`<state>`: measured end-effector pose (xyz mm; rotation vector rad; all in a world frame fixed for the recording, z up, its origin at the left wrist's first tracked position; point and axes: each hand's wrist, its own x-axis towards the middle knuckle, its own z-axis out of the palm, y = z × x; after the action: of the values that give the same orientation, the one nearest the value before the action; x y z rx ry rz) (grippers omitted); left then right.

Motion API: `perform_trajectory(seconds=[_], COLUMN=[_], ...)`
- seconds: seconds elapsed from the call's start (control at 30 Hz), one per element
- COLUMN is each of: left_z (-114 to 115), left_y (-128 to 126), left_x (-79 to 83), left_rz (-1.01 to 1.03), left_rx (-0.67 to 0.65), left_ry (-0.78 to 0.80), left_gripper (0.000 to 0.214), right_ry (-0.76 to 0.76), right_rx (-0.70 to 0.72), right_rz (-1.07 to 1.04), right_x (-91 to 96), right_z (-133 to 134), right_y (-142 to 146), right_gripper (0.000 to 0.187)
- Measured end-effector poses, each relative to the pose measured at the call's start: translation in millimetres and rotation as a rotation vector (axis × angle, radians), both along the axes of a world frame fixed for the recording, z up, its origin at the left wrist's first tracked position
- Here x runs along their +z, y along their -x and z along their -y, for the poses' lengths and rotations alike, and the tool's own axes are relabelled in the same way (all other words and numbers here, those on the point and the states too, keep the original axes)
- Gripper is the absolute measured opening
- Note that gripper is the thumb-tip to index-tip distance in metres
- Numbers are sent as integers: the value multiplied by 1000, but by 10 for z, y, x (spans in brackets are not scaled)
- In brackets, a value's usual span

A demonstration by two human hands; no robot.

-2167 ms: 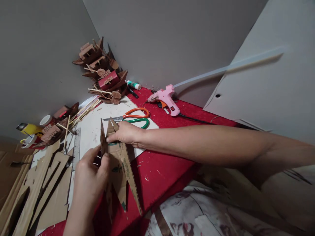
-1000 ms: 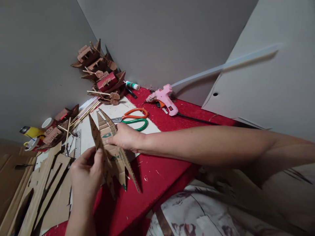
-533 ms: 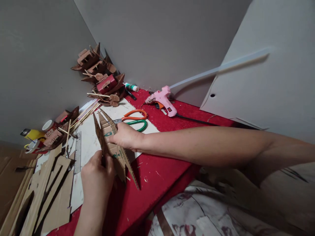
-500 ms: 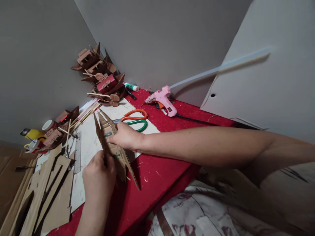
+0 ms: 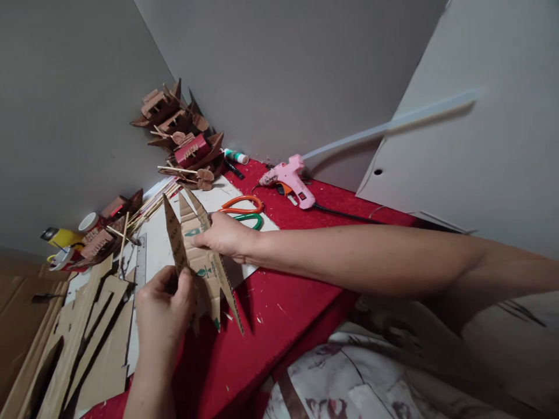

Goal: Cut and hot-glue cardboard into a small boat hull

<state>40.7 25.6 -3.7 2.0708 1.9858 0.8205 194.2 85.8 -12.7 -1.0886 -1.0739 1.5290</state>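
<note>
Both hands hold a pointed cardboard piece (image 5: pixel 205 267) made of several brown flaps with green print, raised a little above the red table (image 5: pixel 279 302). My left hand (image 5: pixel 163 311) pinches its near left flap from below. My right hand (image 5: pixel 222 237) comes in from the right and grips the upper middle of the piece with closed fingers.
Orange and green scissors (image 5: pixel 242 210) and a pink glue gun (image 5: pixel 290 177) lie behind the hands. Small brown model boats (image 5: pixel 186 139) are stacked in the corner. Cut cardboard sheets (image 5: pixel 87 343), a metal ruler (image 5: pixel 140 265) and thin wooden sticks (image 5: pixel 148 203) lie left.
The cardboard piece has tilted and risen slightly. My left hand has shifted its pinch lower on the near flap; my right hand keeps its grip.
</note>
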Motion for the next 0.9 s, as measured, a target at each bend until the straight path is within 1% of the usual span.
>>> perform_trajectory(seconds=[0.1,0.17,0.23,0.33,0.47,0.6,0.73,0.8,0.9], left_z=[8,9,5,1,-3,-15,-25,-18,12], left_y=[0,-13,-17,-1,23,9,-42,-81,-147], left_x=[24,29,31,33,14,-45,-115,-140,-164], left_rz=[40,45,48,27,-56,-197,-437,-560,-695], left_rx=[33,62,72,32,10,-11,-37,-18,24], left_ry=[-32,-90,-126,-115,-117,-156,-243,-267,-246], left_gripper=[29,29,29,32,36,34,29,26,23], right_ry=[0,-41,-67,-75,-111,-122,-116,-115,-134], right_rx=[52,120,146,110,57,33,46,65,79], right_rz=[-62,-95,-91,-57,-22,133,250,304,382], right_x=[2,-13,-35,-65,-94,-91,-38,-14,-4], right_z=[33,73,106,118,89,107,176,213,258], right_y=[15,39,63,83,83,71,61,66,84], right_gripper=[16,18,21,25,24,21,19,21,23])
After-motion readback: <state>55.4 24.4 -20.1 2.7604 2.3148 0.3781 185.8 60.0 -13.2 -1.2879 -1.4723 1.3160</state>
